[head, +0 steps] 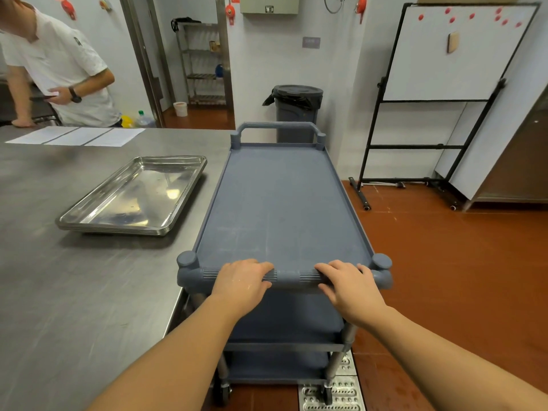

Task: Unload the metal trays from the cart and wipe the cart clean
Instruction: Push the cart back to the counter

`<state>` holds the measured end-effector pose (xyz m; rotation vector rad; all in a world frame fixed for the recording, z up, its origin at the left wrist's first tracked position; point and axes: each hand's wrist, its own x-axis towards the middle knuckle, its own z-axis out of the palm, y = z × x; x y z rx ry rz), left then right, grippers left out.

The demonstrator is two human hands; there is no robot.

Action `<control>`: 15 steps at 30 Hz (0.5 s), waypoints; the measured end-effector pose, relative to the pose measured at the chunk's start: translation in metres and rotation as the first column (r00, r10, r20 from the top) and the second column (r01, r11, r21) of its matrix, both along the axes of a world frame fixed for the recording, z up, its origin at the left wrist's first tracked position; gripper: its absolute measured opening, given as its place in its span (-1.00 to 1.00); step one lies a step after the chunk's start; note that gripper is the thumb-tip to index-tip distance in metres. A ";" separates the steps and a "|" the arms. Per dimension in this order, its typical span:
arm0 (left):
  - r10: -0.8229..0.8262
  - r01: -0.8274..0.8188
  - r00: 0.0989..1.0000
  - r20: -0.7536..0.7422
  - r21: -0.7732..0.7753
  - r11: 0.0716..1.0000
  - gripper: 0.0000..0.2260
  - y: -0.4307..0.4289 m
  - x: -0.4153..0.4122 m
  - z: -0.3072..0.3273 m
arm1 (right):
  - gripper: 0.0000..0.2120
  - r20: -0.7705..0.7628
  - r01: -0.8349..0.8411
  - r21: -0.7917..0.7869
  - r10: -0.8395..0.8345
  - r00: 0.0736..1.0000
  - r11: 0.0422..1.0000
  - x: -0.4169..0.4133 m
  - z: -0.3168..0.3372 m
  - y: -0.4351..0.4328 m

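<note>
Both hands are on the near handle (284,277) of the blue cart (281,203): left hand (241,281) and right hand (350,287) each have their fingers curled over the ribbed bar, gripping it. The cart's top shelf has nothing on it, just faint scuffs. The trays (133,194) sit stacked on the steel tabletop (59,277) just left of the cart. Another person (56,66) stands at the tabletop's far end, by some papers (77,135).
</note>
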<state>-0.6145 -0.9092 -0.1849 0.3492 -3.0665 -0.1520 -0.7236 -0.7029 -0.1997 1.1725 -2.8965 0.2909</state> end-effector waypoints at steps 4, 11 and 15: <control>-0.001 0.001 1.000 -0.020 0.001 1.000 -0.70 0.000 -0.001 -0.002 | -0.71 -0.003 0.025 -0.005 -0.025 1.000 1.000 0.002 -0.003 -0.005; 0.071 -0.068 0.995 -0.076 0.038 0.997 -0.74 0.005 -0.004 -0.007 | -0.73 0.011 0.062 -0.003 -0.062 0.998 0.998 0.003 -0.003 -0.012; 0.082 -0.079 0.991 -0.104 0.035 0.996 -0.69 0.003 0.003 -0.006 | -0.55 -0.035 0.040 0.046 -0.038 0.999 0.998 0.010 -0.001 -0.008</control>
